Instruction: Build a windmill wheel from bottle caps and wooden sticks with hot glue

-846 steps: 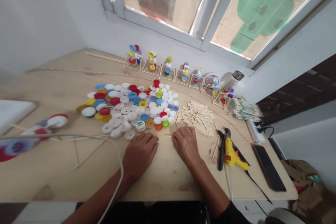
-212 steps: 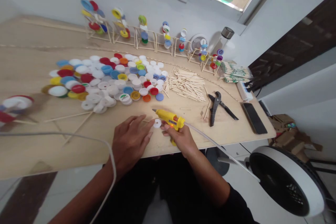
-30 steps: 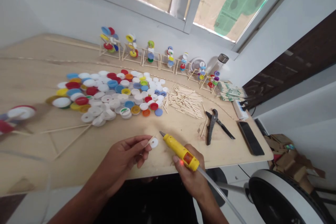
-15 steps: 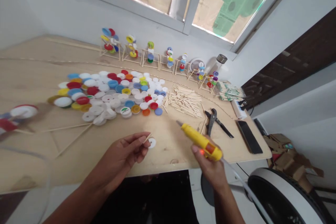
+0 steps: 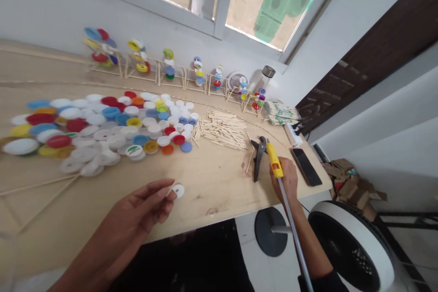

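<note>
My left hand (image 5: 145, 210) is closed, pinching a short thin wooden stick (image 5: 172, 186) over the table's front. Right at its fingertips is a small white disc (image 5: 178, 190) with a hole; I cannot tell whether it touches the stick or lies on the tabletop. My right hand (image 5: 286, 180) is wrapped round a yellow glue gun (image 5: 274, 160), whose nozzle points away from me. The gun is beside black-handled pliers (image 5: 259, 157), and its cord runs down along my forearm. Most of the fingers on the gun's grip are hidden.
Many coloured bottle caps (image 5: 133, 122) spread across the left of the table (image 5: 205, 182). A pile of wooden sticks (image 5: 224, 129) lies mid-table. Small cap wheels on stick frames (image 5: 170, 70) line the wall. A phone (image 5: 306, 166) and power strip (image 5: 293, 135) are at right.
My right hand has carried the glue gun right and away from me, to beside the pliers. The view has swung right. My left hand keeps its pinch near the white disc.
</note>
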`<state>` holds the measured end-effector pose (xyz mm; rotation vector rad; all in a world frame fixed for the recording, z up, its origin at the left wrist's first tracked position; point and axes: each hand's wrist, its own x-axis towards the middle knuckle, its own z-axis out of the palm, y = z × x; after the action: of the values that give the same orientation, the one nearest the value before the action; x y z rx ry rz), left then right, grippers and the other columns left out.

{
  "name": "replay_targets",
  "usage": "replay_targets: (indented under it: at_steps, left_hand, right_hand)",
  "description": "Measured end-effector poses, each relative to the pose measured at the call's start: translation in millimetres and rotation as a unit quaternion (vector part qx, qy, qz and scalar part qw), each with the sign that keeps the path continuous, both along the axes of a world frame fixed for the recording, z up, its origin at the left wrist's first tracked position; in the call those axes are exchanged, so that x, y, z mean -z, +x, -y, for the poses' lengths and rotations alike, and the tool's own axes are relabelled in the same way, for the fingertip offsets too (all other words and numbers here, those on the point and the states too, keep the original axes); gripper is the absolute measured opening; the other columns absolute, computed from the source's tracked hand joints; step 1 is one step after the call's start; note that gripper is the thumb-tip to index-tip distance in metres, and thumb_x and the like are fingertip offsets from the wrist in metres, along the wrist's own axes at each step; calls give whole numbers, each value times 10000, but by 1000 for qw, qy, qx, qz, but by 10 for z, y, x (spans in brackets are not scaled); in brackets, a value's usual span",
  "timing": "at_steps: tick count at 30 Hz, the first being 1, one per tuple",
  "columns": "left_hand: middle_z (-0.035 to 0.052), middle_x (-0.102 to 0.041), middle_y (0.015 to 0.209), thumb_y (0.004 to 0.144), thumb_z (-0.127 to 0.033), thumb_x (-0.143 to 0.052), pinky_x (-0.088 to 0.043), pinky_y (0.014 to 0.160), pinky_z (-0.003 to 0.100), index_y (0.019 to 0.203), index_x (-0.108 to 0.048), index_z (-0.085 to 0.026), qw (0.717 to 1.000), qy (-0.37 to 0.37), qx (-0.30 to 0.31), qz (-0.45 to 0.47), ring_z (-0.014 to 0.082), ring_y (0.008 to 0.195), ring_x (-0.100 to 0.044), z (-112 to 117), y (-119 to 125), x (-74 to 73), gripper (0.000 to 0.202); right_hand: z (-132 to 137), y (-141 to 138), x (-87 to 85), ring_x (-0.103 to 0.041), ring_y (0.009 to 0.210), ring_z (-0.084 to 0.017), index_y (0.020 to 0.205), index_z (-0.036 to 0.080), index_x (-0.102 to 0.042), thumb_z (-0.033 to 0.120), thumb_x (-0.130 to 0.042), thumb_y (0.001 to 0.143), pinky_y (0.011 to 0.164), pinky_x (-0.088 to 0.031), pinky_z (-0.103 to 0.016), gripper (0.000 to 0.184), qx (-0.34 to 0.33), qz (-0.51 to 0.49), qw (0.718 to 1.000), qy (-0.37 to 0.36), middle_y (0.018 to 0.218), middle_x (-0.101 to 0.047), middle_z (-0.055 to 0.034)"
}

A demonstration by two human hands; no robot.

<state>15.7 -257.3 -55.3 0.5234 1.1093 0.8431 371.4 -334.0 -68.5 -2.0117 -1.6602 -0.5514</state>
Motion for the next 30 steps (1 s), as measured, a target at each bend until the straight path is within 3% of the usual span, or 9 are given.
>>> replay_targets:
  at_steps: [6, 14, 20, 22, 24, 26, 28, 30]
  left_hand:
    - [38, -703, 616, 316, -276, -963, -486, 455, 198, 740, -740, -170, 999, -38, -25, 1, 121, 515, -562, 51, 83, -88, 491]
    - [22, -704, 600, 349, -351, -984, -477, 459, 194, 684, -718, -196, 1000, -11, -14, 24, 109, 497, -562, 76, 97, 4, 455]
    - [23, -703, 605, 394, -382, -982, -464, 464, 207, 687, -714, -196, 999, -3, -3, 51, 111, 493, -558, 114, 135, 16, 438]
    - [23, -706, 615, 409, -371, -982, -468, 480, 206, 699, -717, -197, 998, -1, -16, 60, 115, 518, -573, 123, 159, 40, 430]
    - [25, -706, 613, 410, -366, -983, -467, 490, 201, 696, -715, -195, 997, 1, -32, 65, 117, 536, -583, 136, 188, 52, 428]
    - [25, -703, 605, 405, -374, -983, -466, 489, 202, 686, -710, -191, 997, 4, -42, 64, 117, 535, -582, 161, 214, 46, 432]
    - [21, -700, 599, 408, -381, -977, -465, 480, 211, 680, -703, -191, 997, 9, -47, 67, 121, 527, -579, 198, 227, 29, 431]
    - [23, -709, 609, 437, -377, -965, -470, 480, 224, 689, -700, -192, 996, 18, -48, 72, 129, 527, -584, 239, 224, 12, 410]
  right_hand:
    - [-88, 247, 179, -537, 895, -269, 1019, 177, -574, 157, -425, 959, 809, -386, -383, 162, -30, 67, 995, -62, 953, -652, -122]
    - [-120, 337, 210, -544, 964, -290, 1057, 158, -597, 134, -478, 887, 848, -387, -395, 209, -49, 78, 988, -121, 1014, -660, -148]
    - [-7, 324, -78, -549, 1152, -328, 1247, 150, -596, 181, -550, 816, 937, -425, -455, 435, -71, 61, 985, -145, 1226, -651, -166]
    - [51, 116, -213, -563, 1159, -333, 1242, 174, -623, 208, -542, 859, 949, -435, -488, 393, -57, 10, 993, -98, 1249, -654, -164]
    - [100, -267, -297, -599, 1123, -307, 1152, 191, -667, 230, -536, 908, 960, -456, -479, 280, -69, -113, 991, -16, 1165, -691, -149]
    - [118, -774, -304, -637, 1092, -262, 1087, 229, -699, 257, -552, 936, 945, -489, -420, 212, -142, -295, 944, -31, 1112, -720, -104]
    - [89, -1290, -242, -672, 995, -229, 1024, 239, -730, 300, -582, 941, 876, -517, -365, 181, -190, -461, 862, -91, 1022, -735, -73]
    - [19, -1705, -147, -677, 840, -195, 956, 230, -755, 349, -631, 914, 774, -525, -323, 177, -183, -583, 784, -113, 920, -734, -51]
